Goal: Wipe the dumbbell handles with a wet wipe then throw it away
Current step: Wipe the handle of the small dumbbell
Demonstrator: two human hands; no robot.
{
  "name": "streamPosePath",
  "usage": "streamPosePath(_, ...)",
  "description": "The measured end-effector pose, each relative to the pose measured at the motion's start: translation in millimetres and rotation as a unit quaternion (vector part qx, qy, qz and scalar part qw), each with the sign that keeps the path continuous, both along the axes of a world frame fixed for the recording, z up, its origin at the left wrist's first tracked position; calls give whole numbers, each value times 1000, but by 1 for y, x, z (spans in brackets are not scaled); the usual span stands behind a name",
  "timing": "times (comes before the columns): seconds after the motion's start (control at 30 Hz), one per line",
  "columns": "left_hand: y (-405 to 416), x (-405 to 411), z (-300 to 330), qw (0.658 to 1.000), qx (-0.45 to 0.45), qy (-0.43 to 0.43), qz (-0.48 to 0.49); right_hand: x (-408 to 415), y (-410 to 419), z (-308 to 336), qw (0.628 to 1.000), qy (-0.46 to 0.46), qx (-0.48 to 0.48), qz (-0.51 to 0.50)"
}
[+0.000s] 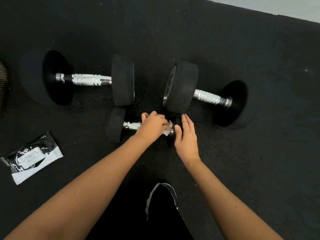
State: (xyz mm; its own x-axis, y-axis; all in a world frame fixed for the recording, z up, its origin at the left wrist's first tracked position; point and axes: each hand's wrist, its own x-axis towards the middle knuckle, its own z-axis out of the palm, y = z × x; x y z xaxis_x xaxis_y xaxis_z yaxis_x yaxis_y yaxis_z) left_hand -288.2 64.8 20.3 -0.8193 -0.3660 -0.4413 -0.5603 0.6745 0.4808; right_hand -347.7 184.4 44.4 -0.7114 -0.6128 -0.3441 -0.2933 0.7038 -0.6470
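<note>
I see the left hand (152, 124) curled round the white wet wipe (167, 129), pressing it on the chrome handle of the small dumbbell (115, 127). The right hand (186, 135) lies flat, fingers straight, against that dumbbell's right end. Beyond the small dumbbell lie two larger dumbbells, one (91, 79) to its left, one (207, 96) to its right. The wipe packet (32, 157) lies on the black floor (242, 49), left of the small dumbbell.
</note>
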Motion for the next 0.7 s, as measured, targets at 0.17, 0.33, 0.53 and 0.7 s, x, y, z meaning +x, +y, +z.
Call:
streamPosePath(0.17, -39, -18, -1, 972, 187, -128, 59, 0, 0, 0, 1000, 3, 7, 2)
streamPosePath(0.33, -39, -24, -4, 967, 226, -114, 35, -1, 0, -2, 1000, -4, 0, 0)
streamPosePath(0.53, -37, -6, -7, 987, 149, -57, 16, 0, 1, -1, 1000, -14, -1, 0)
streamPosePath(0.7, -30, -8, 3, 996, 81, -42, -21, 0, 0, -3, 1000, -8, -2, -2)
